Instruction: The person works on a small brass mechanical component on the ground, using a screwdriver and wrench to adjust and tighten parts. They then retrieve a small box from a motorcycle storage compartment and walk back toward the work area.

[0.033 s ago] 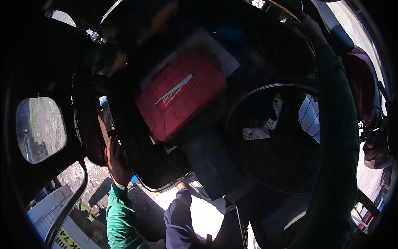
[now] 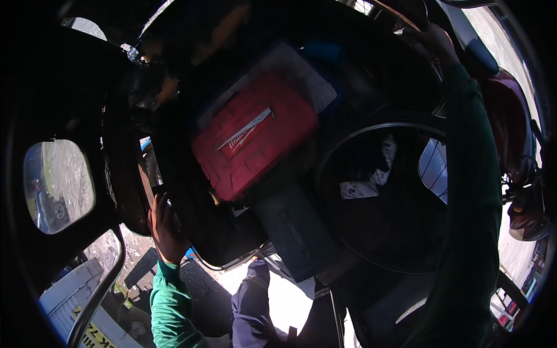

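At the left, my left hand is raised with its fingers closed at the lower end of a narrow brown strip beside a dark frame. My right arm reaches far up to the right. There my right hand, partly in shadow, closes at the end of another narrow brown strip; its fingertips are hard to make out. Between my arms lies a red hard tool case on a pale flat panel. Whether the two strips are one piece is hidden in the dark.
A dark grey box sits below the red case. To its right is a spoked wheel, with white packages seen through it. A mirror is at far left, a dark red motorcycle at far right. Much is in deep shadow.
The whole view has shifted very slightly downward. Both hands keep their places, and nothing is taken up or let go.
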The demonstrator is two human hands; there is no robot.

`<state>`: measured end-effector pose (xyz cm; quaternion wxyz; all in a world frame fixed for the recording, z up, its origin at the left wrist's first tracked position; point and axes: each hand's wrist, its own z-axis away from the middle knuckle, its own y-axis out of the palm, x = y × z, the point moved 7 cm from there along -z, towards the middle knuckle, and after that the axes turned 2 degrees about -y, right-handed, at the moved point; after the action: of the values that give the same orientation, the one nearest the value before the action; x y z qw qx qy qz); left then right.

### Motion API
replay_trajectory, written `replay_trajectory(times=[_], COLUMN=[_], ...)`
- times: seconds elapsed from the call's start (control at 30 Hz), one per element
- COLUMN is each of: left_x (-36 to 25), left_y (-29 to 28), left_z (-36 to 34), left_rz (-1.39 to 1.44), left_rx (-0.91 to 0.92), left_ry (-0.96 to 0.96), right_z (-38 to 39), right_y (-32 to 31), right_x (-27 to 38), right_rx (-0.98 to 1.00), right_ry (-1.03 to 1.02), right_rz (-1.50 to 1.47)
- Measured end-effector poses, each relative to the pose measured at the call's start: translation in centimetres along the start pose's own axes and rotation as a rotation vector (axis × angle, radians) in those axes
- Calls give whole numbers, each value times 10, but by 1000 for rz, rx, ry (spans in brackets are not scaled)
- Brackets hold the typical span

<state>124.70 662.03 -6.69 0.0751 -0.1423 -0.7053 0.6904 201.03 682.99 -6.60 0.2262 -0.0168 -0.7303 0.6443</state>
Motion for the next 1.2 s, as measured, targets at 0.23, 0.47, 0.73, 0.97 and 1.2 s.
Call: replay_trajectory(times=[0.23,0.47,0.73,0.97,1.2], left_x=[22,36,-102,-174,-174], left_y=[10,-60,-28,63,71], left_z=[-67,-485,-397,-266,-258], left_rz=[151,-76,90,177,185], left_rx=[70,-450,181,313,256], left_ry=[-425,12,176,138,174], right_z=[-4,-22,-6,-9,-18], right_y=[34,45,28,39,47], right_x=[18,-2,-56,-23,-53], right_rx=[14,34,-48,-39,-21], right_ry=[-354,-257,-319,-370,-298], right_rz=[579,560,677,675,665])
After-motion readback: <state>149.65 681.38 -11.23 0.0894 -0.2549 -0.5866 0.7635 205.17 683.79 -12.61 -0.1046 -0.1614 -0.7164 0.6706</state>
